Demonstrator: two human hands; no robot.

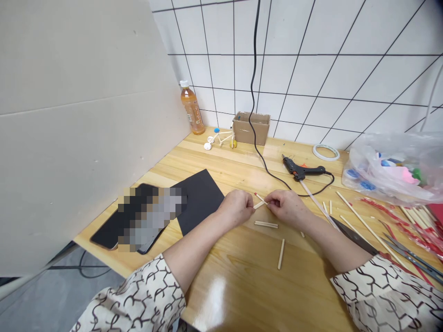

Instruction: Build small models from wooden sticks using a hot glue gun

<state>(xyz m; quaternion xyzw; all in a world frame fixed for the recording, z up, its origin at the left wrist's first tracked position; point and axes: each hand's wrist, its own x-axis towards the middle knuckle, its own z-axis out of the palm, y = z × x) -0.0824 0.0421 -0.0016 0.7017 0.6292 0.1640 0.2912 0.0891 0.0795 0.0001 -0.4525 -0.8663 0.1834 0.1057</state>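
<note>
My left hand (238, 206) pinches the end of a short pale stick (259, 204) above the wooden table. Close on its right, my right hand (285, 205) grips the end of a second short stick with a red tip (260, 198). The two sticks meet or cross near my right fingertips; whether they are joined cannot be made out. Just below the hands lie two short sticks (266, 224) side by side. Nearer the front, another short stick (281, 254) points away from me.
Black paper (200, 198) and phones (117, 221) lie left. Behind are a bottle (192, 109), stick model (223, 137) and cardboard box (252, 129). A glue gun (301, 169), tape roll (326, 152), knife (351, 235), scissors (411, 256) and plastic bag (398, 168) lie right.
</note>
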